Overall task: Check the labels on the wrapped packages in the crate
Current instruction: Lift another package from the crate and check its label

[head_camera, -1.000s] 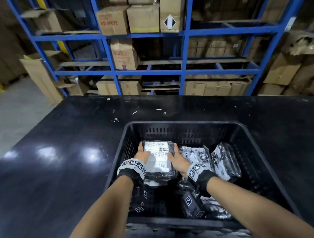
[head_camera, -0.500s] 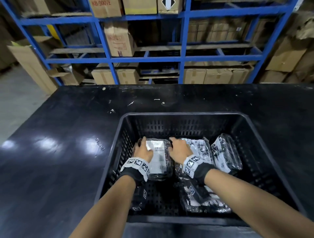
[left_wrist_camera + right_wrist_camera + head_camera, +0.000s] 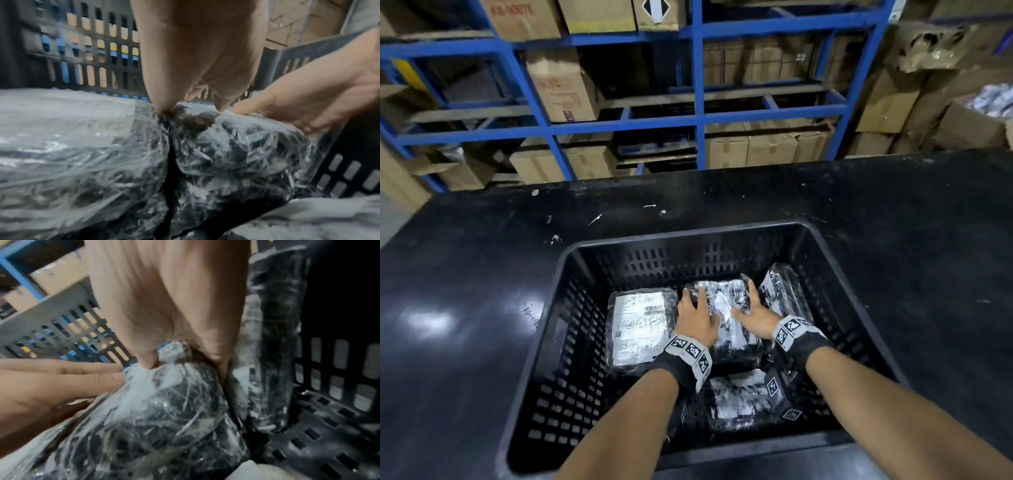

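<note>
A black slatted crate (image 3: 558, 329) is sitting in the lower centre of the head view on a dark glossy table (image 3: 458, 291), with blue shelving (image 3: 698, 116) and cardboard boxes (image 3: 558, 85) filling the upper part of the frame. Inside the crate, a labelled package (image 3: 638, 329) is lying flat at the left with its white label facing up, another package (image 3: 782, 291) is leaning against the right wall, and a fourth one (image 3: 739, 397) is lying nearest the camera, partly hidden under the wrists. The middle package (image 3: 726, 308), dark under crinkled clear wrap, is lying between the two hands, crowded on both sides by its neighbours. The left hand (image 3: 697, 317) is grasping its left edge, the fingers spreading over the top. The right hand (image 3: 753, 315) is gripping its right edge, with the thumb on top. The left wrist view is showing what the head view cannot: the thumb wedging into the narrow gap between the middle package (image 3: 236, 154) and the labelled one (image 3: 72, 129). The right wrist view is showing the right fingers slipping down between the middle package (image 3: 164, 410) and the leaning one (image 3: 273, 337), with the left fingertips (image 3: 102, 374) lying on the wrap at the frame's left.
</note>
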